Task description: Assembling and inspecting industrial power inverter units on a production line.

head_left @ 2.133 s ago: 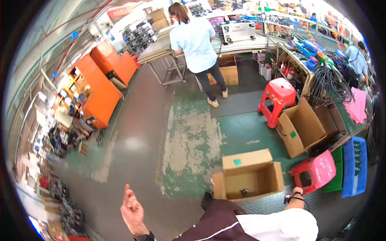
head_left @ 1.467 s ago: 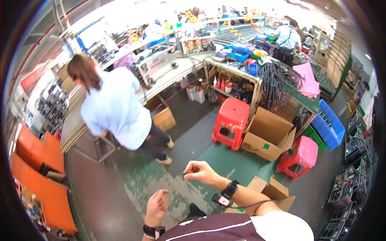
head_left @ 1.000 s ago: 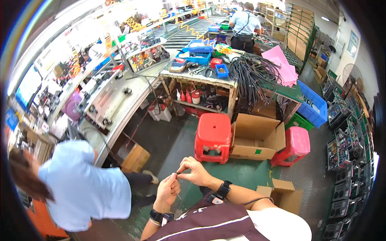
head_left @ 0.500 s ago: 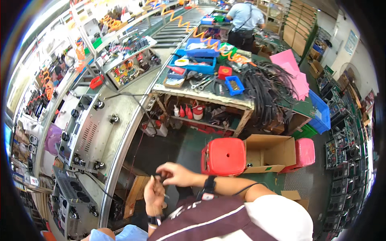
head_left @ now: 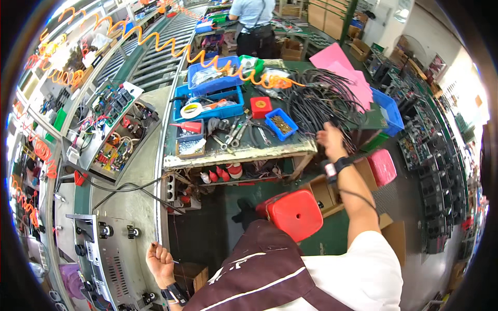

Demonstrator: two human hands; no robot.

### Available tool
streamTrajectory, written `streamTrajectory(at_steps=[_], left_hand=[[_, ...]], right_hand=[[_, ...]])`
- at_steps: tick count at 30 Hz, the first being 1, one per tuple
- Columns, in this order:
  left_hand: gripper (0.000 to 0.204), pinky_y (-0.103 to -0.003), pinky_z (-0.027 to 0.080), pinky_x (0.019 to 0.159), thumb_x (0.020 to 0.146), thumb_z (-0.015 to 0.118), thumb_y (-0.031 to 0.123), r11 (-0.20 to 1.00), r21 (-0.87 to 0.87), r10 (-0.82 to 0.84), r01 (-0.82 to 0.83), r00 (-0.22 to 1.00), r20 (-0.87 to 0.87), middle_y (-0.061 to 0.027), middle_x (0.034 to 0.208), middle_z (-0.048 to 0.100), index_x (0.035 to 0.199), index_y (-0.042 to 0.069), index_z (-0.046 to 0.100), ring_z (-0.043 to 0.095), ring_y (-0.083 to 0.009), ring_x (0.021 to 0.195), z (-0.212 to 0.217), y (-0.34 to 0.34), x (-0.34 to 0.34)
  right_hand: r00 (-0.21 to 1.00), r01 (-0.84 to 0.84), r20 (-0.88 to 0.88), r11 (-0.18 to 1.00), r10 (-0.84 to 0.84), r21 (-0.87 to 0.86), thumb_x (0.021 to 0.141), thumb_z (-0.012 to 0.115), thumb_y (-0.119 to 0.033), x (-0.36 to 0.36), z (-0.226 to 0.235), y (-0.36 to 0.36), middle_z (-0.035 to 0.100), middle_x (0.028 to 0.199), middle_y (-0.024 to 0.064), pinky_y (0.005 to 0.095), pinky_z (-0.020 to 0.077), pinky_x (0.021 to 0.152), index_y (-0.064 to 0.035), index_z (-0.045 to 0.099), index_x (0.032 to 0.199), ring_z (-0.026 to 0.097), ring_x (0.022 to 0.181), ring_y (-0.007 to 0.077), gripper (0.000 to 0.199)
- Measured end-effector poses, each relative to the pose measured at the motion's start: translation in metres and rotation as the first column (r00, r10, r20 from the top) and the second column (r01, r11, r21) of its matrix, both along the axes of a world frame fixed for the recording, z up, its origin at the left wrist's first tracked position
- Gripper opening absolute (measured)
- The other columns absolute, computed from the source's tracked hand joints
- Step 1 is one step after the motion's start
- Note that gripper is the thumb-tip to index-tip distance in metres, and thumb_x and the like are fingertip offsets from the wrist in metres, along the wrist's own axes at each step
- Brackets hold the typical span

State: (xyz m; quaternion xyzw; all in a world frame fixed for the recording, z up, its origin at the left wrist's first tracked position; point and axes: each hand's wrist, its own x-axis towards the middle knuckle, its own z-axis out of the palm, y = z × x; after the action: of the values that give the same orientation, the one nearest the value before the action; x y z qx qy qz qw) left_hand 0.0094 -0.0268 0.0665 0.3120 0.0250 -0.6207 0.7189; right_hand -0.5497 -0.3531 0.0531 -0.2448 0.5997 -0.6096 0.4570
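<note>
My left hand (head_left: 160, 263) is closed in a loose fist above the near end of the metal-edged conveyor line. A small dark tip and a thin pale bit show at the fingers, too small to name. My right hand (head_left: 331, 141) is stretched out to the bench, at the near edge of a heap of black cables (head_left: 316, 101). Its fingers look apart; whether they touch a cable I cannot tell. Just left of that hand is a small blue bin of brass-coloured fasteners (head_left: 280, 124). Spanners (head_left: 236, 133) and pliers lie on the bench top beside it.
A red stool (head_left: 296, 213) stands below the bench, with a cardboard box (head_left: 328, 193) behind it. On the line to my left sit a metal casing with castors (head_left: 116, 259) and an opened electronics unit (head_left: 116, 137). An orange coiled hose (head_left: 181, 52) hangs overhead. A person (head_left: 253, 26) stands farther off.
My hands were together in front of me and have parted. The right reached out to the cables; the left moved left over the line's edge. The view turned toward the right.
</note>
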Motion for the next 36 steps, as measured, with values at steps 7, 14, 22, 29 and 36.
streamTrajectory(at_steps=[7,14,22,29,36], left_hand=[[0.018,-0.022,0.017,0.034,0.089,0.043,0.02,0.974,0.195,0.105,-0.114,0.993,0.058,0.0058,0.048,0.025,0.08,0.006,0.051,0.021,-0.0062,0.037,-0.006,-0.091,0.014],[0.017,-0.022,0.016,0.032,0.086,0.046,0.021,0.725,0.554,0.314,-0.41,0.912,0.263,0.0069,0.045,0.025,0.076,0.008,0.051,0.021,-0.006,0.034,0.015,-0.088,0.029],[0.018,-0.025,0.014,0.032,0.084,0.045,0.023,0.426,0.677,0.453,-0.6,0.789,0.415,0.0069,0.043,0.022,0.075,0.009,0.049,0.017,-0.0075,0.033,0.02,-0.066,0.028],[0.017,-0.023,0.016,0.033,0.087,0.045,0.023,0.534,0.633,0.522,-0.56,0.808,0.274,0.0073,0.047,0.022,0.08,0.009,0.05,0.019,-0.0068,0.035,-0.039,-0.068,0.031],[0.02,-0.022,0.015,0.032,0.089,0.043,0.021,0.596,0.489,0.684,-0.637,0.722,0.106,0.0069,0.046,0.024,0.081,0.006,0.052,0.019,-0.0057,0.035,-0.055,-0.047,-0.001]], right_hand=[[0.373,-0.502,-0.887,0.863,0.271,0.053,0.082,0.051,-0.01,-0.228,-0.087,-0.219,0.061,0.098,0.0177,0.0393,0.0494,0.068,-0.0027,0.037,0.126,0.061,0.085,0.0277,0.047],[0.298,-0.252,-0.877,0.918,0.376,0.308,0.088,0.043,-0.04,-0.278,-0.165,-0.399,0.062,0.092,0.0126,0.039,0.0443,0.071,0.0011,0.057,0.102,0.058,0.082,0.0263,0.046],[-0.092,-0.728,-0.713,0.441,0.695,0.525,0.086,0.045,-0.033,-0.057,-0.065,-0.392,0.062,0.1,0.0095,0.0318,0.0449,0.076,-0.0051,0.059,0.106,0.057,0.092,0.0207,0.037],[-0.095,-0.926,-0.415,0.073,0.905,0.37,0.086,0.046,-0.037,0.163,-0.019,-0.373,0.057,0.09,0.0079,0.0315,0.0438,0.069,-0.0068,0.055,0.104,0.055,0.083,0.02,0.036],[-0.197,-0.962,-0.061,-0.181,0.979,0.202,0.086,0.046,-0.04,0.287,0.043,-0.274,0.052,0.081,0.0063,0.0312,0.0427,0.063,-0.0085,0.05,0.102,0.052,0.074,0.0193,0.036]])
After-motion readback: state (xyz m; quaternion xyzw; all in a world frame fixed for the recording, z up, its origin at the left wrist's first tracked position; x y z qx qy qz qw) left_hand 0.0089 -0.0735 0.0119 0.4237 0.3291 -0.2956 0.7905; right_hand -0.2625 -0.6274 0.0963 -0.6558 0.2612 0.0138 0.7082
